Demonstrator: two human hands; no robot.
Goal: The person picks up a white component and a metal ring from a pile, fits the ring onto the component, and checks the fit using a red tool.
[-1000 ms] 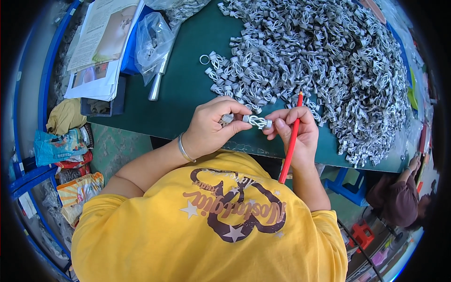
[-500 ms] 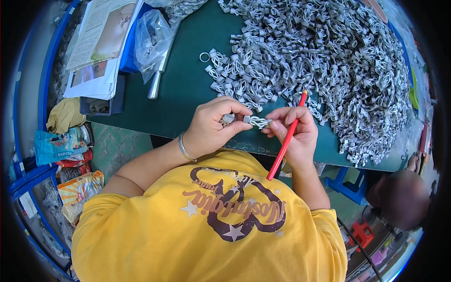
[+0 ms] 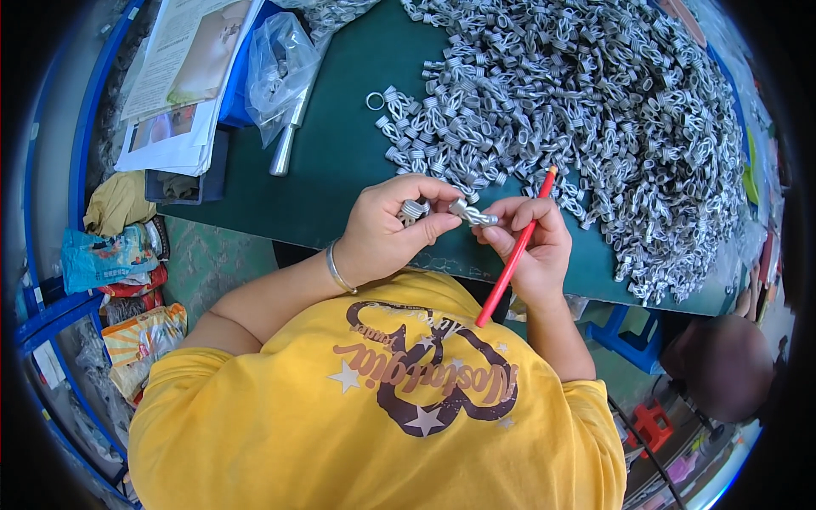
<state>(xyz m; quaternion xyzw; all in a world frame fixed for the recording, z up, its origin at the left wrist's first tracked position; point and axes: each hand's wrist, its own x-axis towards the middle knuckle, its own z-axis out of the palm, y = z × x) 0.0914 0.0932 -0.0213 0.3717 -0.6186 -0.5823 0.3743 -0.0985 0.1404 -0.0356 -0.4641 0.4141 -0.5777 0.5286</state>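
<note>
Just over the near edge of the table, my two hands meet at a small silver twisted metal piece [image 3: 476,213] with ribbed ends. My right hand [image 3: 537,248] pinches its right end between thumb and fingers. A red pencil [image 3: 510,270] also lies in that hand, slanting across the fingers. My left hand [image 3: 387,223] is closed, with its thumb and forefinger tips at the piece's left end. Another ribbed silver metal piece [image 3: 414,210] sits within its curled fingers, partly hidden.
A large heap of similar metal pieces [image 3: 578,119] covers the right of the green table [image 3: 340,127]. A lone ring [image 3: 375,101] lies beside it. At left are a metal-handled tool [image 3: 285,151], a plastic bag [image 3: 276,72], papers [image 3: 174,127] and a dark bin [image 3: 191,183]. A person [image 3: 727,365] is at right.
The twisted piece has turned and tilted, its left end rising and coming out from between my left fingertips. The pencil's lower end has swung slightly left.
</note>
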